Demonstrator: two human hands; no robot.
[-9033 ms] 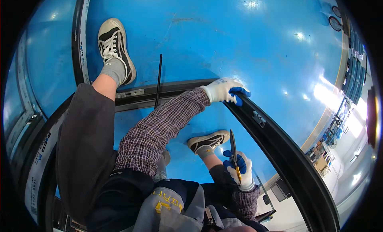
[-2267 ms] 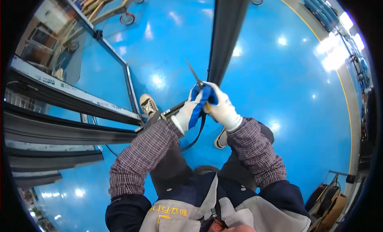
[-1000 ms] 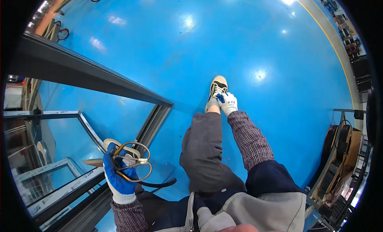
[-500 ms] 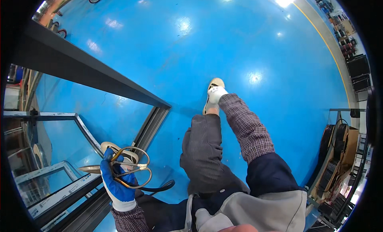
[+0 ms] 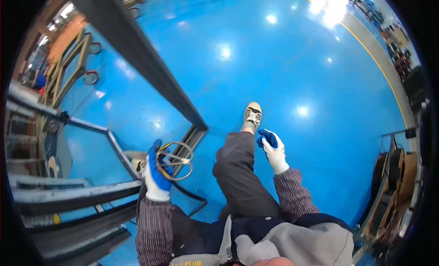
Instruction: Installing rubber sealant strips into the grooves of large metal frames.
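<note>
My left hand (image 5: 157, 177), in a white glove with blue palm, is closed round a pair of scissors (image 5: 186, 161). Their large looped handles stick out to the right of the fingers; the blades are hidden. From below that hand a black strip (image 5: 194, 195) sticks out, bent at its end; whether the hand holds it, I cannot tell. A dark grey metal frame (image 5: 155, 69) stands upright just beyond, apart from the scissors. My right hand (image 5: 274, 154), gloved alike, hangs empty over the floor beside my shoe, its fingers loosely bent and parted.
Glazed frames with pale edges (image 5: 87, 193) stack up at the left. Wheeled wooden trolleys (image 5: 77, 65) stand behind them. On the right is a rack (image 5: 388, 188) with dark coils and cardboard. A yellow line (image 5: 375, 62) crosses the blue floor (image 5: 256, 60).
My right hand has drawn back toward me from over the shoe. My left hand has risen and moved right with the scissors, turning their blades out of sight. The view has shifted round.
</note>
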